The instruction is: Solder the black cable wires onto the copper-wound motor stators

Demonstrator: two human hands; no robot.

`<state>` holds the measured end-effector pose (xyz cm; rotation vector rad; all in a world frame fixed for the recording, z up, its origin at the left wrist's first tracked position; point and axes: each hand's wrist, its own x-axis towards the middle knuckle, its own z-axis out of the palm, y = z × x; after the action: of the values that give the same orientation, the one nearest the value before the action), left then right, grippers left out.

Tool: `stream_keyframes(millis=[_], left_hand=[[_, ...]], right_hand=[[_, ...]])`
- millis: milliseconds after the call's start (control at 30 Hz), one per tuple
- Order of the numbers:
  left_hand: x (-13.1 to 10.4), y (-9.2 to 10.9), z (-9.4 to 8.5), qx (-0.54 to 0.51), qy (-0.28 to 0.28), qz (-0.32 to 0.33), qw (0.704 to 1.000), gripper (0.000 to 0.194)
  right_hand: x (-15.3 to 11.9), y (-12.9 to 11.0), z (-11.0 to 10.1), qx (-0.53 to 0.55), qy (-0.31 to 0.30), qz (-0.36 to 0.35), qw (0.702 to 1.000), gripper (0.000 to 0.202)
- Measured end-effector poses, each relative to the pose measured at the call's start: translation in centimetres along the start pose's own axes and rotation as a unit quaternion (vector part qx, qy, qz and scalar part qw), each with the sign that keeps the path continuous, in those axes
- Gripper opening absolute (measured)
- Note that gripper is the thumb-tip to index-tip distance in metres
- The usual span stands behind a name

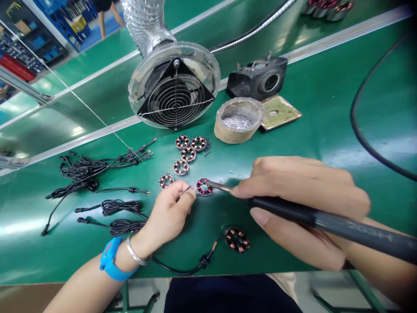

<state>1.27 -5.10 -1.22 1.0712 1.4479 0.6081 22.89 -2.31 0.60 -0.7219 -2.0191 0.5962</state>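
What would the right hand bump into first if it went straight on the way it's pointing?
Probably the red-wound ring, right by the tip of its soldering iron; whether the tip already touches is hard to tell.

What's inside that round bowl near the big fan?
Shiny silvery scraps lie inside the bowl. They cover its floor, so anything underneath them is hidden and I can't tell what's there.

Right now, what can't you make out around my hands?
In the head view:
Thin dark piece at your left hand: partly hidden by its grip.
Copper-wound ring beside that hand: partly covered by it.
Soldering iron in your right hand: rear cut off by right edge; lettering blurred.
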Motion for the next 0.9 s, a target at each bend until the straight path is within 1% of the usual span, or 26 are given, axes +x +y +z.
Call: stream_keyframes(millis=[67,133,200,233,267,333,367,400,433,467,533,567,633,700,733,833,900], left_hand=[[0.0,0.0,0.0,-0.003,0.000,-0.001,1.000,0.030],[0.0,0.1,0.1,-0.005,-0.001,-0.001,1.000,0.030],[-0.1,0.1,0.1,-0.009,-0.001,-0.001,1.000,0.030],[-0.1,0.2,0.1,-0.011,-0.001,-0.001,1.000,0.030],[0.0,0.2,0.1,-0.013,-0.001,-0.002,1.000,0.030],[0.0,0.3,0.1,-0.020,0.002,-0.004,1.000,0.029],[0.0,0.4,0.1,-0.026,0.002,-0.006,1.000,0.029],[0.0,0.4,0.1,-0.034,0.001,-0.009,0.999,0.029],[0.0,0.5,0.1,-0.044,-0.001,-0.014,0.999,0.030],[0.0,0.6,0.1,-0.055,-0.002,-0.020,0.998,0.030],[0.0,0.7,0.0,-0.075,-0.004,-0.036,0.997,0.029],[0.0,0.7,-0.1,-0.083,-0.005,-0.043,0.996,0.029],[0.0,0.7,-0.3,-0.101,-0.011,-0.050,0.994,0.029],[0.0,0.5,-0.6,-0.124,-0.019,-0.048,0.991,0.031],[0.0,0.5,-0.7,-0.133,-0.022,-0.046,0.990,0.031],[-0.1,0.4,-1.1,-0.129,-0.018,-0.040,0.991,0.027],[-0.2,0.5,-1.3,-0.090,-0.018,-0.043,0.995,0.023]], right_hand=[[0.4,0.3,-0.1,-0.049,0.022,-0.017,0.998,0.016],[1.0,0.8,-0.2,-0.121,0.065,-0.031,0.990,0.015],[1.5,1.7,-0.3,-0.222,0.102,-0.008,0.970,0.019],[1.6,2.3,-0.4,-0.274,0.102,0.013,0.956,0.021],[1.7,2.9,-0.5,-0.321,0.088,0.036,0.942,0.024],[1.6,3.8,-0.8,-0.374,0.031,0.064,0.925,0.025],[1.5,4.1,-0.9,-0.379,0.005,0.071,0.923,0.025],[1.4,4.2,-0.9,-0.370,-0.008,0.072,0.926,0.023],[1.4,4.2,-0.8,-0.355,-0.002,0.075,0.932,0.021],[1.3,4.0,-0.7,-0.333,0.016,0.076,0.940,0.018],[1.3,3.3,0.1,-0.253,0.043,0.061,0.965,0.015],[1.3,2.9,0.7,-0.203,0.041,0.045,0.977,0.013],[1.1,2.4,2.1,-0.105,-0.001,0.015,0.994,0.010],[0.8,2.2,3.5,-0.043,-0.047,0.000,0.998,0.011],[0.7,2.2,4.1,-0.027,-0.058,0.000,0.998,0.012],[0.4,2.4,5.0,0.005,-0.052,0.006,0.999,0.016],[0.4,2.6,5.0,0.022,-0.042,0.013,0.999,0.018]])
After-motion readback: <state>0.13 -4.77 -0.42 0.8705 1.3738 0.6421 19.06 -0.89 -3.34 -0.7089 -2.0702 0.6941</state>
